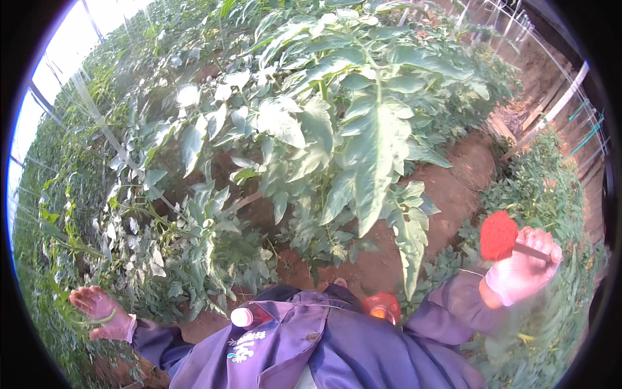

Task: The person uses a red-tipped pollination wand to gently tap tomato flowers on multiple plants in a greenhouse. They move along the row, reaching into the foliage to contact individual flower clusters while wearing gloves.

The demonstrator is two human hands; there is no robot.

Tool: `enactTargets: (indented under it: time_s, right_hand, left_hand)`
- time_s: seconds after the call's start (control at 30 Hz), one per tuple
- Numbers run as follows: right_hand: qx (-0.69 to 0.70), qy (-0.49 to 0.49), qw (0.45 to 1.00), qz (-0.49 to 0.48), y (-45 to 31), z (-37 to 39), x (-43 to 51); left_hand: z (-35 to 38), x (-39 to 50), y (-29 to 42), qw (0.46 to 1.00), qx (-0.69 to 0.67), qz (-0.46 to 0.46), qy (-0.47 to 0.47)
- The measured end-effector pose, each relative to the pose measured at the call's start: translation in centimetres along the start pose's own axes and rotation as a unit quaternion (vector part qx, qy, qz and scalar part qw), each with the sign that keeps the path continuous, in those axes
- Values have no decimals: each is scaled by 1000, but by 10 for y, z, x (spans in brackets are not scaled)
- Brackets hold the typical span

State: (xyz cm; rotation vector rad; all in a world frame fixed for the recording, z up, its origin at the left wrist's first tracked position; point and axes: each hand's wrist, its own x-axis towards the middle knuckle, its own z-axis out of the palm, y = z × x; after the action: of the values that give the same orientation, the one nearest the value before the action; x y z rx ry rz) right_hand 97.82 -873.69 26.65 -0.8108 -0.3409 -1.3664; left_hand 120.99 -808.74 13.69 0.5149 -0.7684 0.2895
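My right hand, in a thin pale glove, is raised at the right and closed around the dark handle of a brush. The fluffy red head of that brush points left. At the far left, my left hand is gloved too, with its fingers spread beside the foliage. A thin green stem crosses its palm; no grip on it shows. Between my hands stands a leafy tomato plant, its large leaves close in front of me.
A bottle with a whitish cap sits at the front of my purple coat, which bears writing. By my waist is a red rounded container. Clear twine slants through plants at left. A pale pole rises beyond brown soil.
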Motion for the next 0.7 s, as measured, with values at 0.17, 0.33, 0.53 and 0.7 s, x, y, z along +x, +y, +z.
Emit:
enactTargets:
  time_s: [0.17,0.33,0.53,0.7]
  right_hand:
    - [54,11,997,56,17,-47,53]
    - [-60,13,994,86,60,-61,67]
    - [-254,-112,959,56,86,-52,60]
    - [-279,-146,944,95,110,-48,62]
  left_hand:
    - [136,-12,-104,965,226,-123,-56]
    - [210,17,-218,799,279,-524,-99]
    - [204,55,-414,892,322,-310,-68]
    - [210,87,-479,953,84,-287,50]
